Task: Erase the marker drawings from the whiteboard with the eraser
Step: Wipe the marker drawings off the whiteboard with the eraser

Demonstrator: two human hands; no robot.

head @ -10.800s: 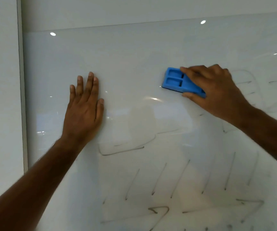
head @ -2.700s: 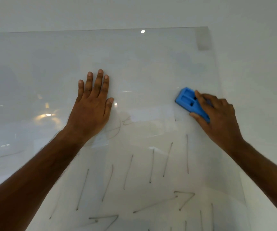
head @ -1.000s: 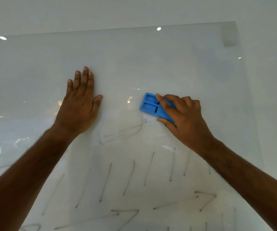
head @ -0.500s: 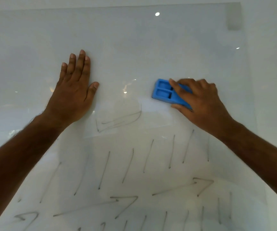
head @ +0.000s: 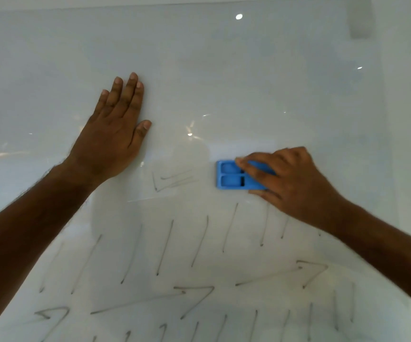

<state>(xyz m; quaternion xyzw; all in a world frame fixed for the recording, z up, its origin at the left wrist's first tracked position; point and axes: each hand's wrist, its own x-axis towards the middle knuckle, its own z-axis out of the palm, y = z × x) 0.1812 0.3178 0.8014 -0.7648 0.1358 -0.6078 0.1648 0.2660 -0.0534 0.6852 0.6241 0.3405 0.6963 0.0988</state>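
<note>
Right hand (head: 295, 186) grips blue rectangular plastic eraser (head: 231, 175), fingers curled over its back, pressed flat on glossy white whiteboard (head: 248, 77). Eraser long axis horizontal. Nearest leftover mark, faint grey angled marker sketch (head: 172, 181), lies left of eraser, near. Slanted strokes lie below. Left hand (head: 110, 137) flat on board, fingers straight, holds nothing.

My whiteboard (head: 224, 70) is glossy and bare along its top edge. Slanted marker strokes (head: 165, 248) and arrows (head: 194, 296) cover its lower part. My left hand (head: 110, 139) lies flat on it, and the blue eraser (head: 231, 178) under my right hand (head: 290, 183) presses against it.
</note>
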